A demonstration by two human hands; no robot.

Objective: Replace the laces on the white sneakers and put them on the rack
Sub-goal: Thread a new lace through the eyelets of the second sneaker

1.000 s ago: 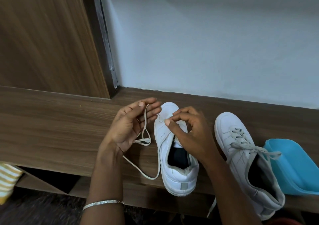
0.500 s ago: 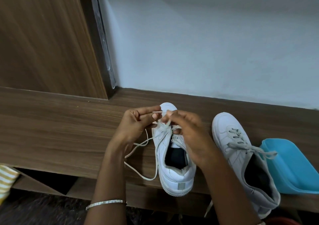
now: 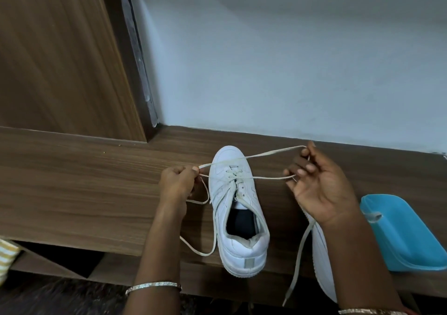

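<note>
On the wooden worktop, the white sneaker sat with its long axis running straight away from the person, toe toward the wall, heel at the near edge. Lace was threaded only through the eyelets nearest the toe, and two strands stretched sideways across the toe box, at right angles to that axis.

Left hand: fingers curled, pinching its strands just beside the sneaker's left flank. Right hand: palm up, fingertips pinching the strands well out to the right. The left was plainly the nearer of the two. Loose ends trailed from both hands toward the near edge.

Judgement: the empty eyelets lay on the heel side of the taut strands, so each end would need bringing inward and back toward the person.

The second sneaker lay mostly hidden under the right forearm, with a blue tub beyond it.
</note>
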